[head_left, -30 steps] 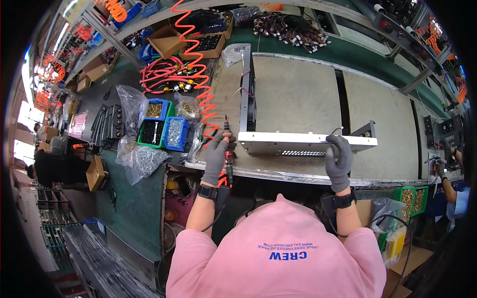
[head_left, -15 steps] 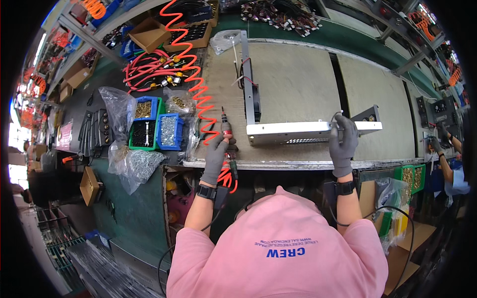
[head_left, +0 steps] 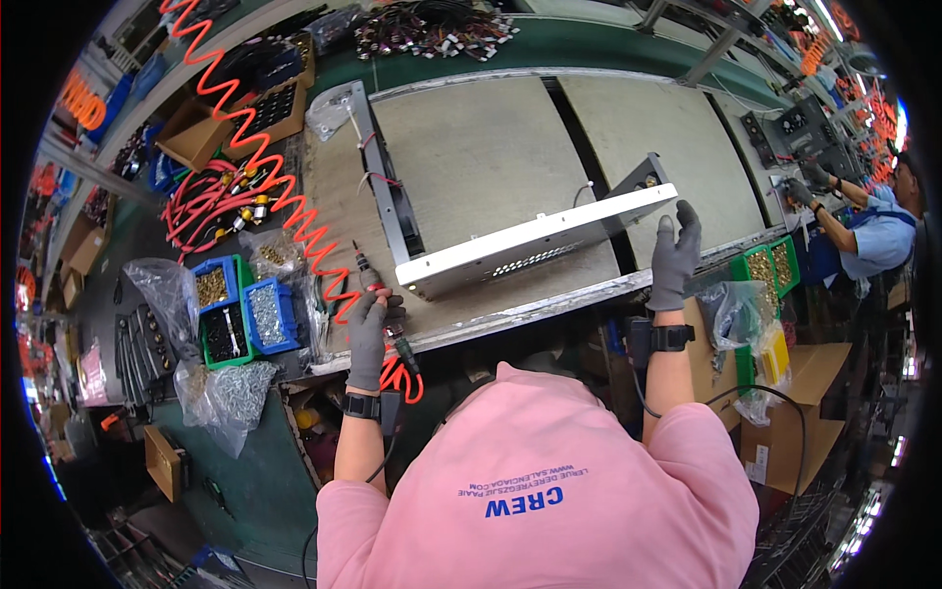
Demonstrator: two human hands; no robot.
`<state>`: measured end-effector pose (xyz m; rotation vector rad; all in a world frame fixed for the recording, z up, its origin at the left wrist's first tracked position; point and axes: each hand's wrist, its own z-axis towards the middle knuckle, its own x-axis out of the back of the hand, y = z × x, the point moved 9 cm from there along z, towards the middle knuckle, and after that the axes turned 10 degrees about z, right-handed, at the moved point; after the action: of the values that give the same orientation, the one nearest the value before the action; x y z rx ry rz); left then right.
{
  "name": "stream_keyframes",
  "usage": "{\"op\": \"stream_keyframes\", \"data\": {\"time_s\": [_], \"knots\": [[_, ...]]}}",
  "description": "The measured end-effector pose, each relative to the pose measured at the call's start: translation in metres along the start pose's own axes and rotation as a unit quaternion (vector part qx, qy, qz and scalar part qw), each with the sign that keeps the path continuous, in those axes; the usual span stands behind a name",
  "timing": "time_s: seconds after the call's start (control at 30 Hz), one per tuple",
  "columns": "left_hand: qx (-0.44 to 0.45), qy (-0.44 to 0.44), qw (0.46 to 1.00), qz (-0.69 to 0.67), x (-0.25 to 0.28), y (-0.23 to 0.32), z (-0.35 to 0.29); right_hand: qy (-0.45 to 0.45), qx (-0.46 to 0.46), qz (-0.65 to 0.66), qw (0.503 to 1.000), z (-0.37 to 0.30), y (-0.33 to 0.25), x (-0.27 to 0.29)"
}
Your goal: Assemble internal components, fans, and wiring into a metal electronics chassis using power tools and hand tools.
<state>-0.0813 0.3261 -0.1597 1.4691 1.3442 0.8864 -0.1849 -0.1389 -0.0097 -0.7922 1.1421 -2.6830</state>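
Observation:
My left hand [head_left: 368, 344], in a grey glove, is closed around a red and black power screwdriver [head_left: 366, 270], whose bit points away from me. An orange coiled hose [head_left: 285, 196] runs close by it. On the bench stands a metal chassis frame with a white front panel [head_left: 535, 236] and a dark side bar [head_left: 378, 162] at its left. My gloved right hand [head_left: 675, 257] is raised just off the panel's right end. Its fingers are stretched out, with nothing in them. A thin cable [head_left: 586, 188] sticks up behind the panel.
Left of the screwdriver are blue bins of screws [head_left: 270, 314] and a green bin [head_left: 226, 334], with plastic bags around them. Red cables [head_left: 211, 201] lie farther back. At the right, a co-worker [head_left: 868, 221] handles dark units, near green bins [head_left: 770, 265] and a cardboard box [head_left: 810, 393].
My right hand has come away from the panel and the cable, its fingers now extended. My left hand keeps the screwdriver. The whole view has turned, so the panel looks slanted.

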Motion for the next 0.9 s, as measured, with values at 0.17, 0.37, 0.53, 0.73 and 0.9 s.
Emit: {"op": "stream_keyframes", "data": {"time_s": [0.17,0.37,0.53,0.73,0.9], "knots": [[-0.003,-0.006,1.0,0.007,-0.011,0.003,0.011,-0.028,-0.07,0.019,0.997,-0.01,0.021,0.006],[-0.008,0.003,0.999,0.035,-0.011,0.011,0.016,-0.047,-0.084,0.058,0.994,-0.011,0.025,-0.006],[-0.045,0.031,0.998,0.04,-0.013,0.046,0.019,-0.029,-0.122,-0.005,0.992,0.006,0.04,-0.019],[-0.106,0.008,0.991,0.086,-0.04,0.099,0.033,-0.026,-0.24,-0.013,0.97,0.029,0.082,-0.046],[-0.105,-0.004,0.971,0.217,-0.057,0.12,0.065,-0.022,-0.335,0.157,0.929,0.023,0.081,-0.066]]}}
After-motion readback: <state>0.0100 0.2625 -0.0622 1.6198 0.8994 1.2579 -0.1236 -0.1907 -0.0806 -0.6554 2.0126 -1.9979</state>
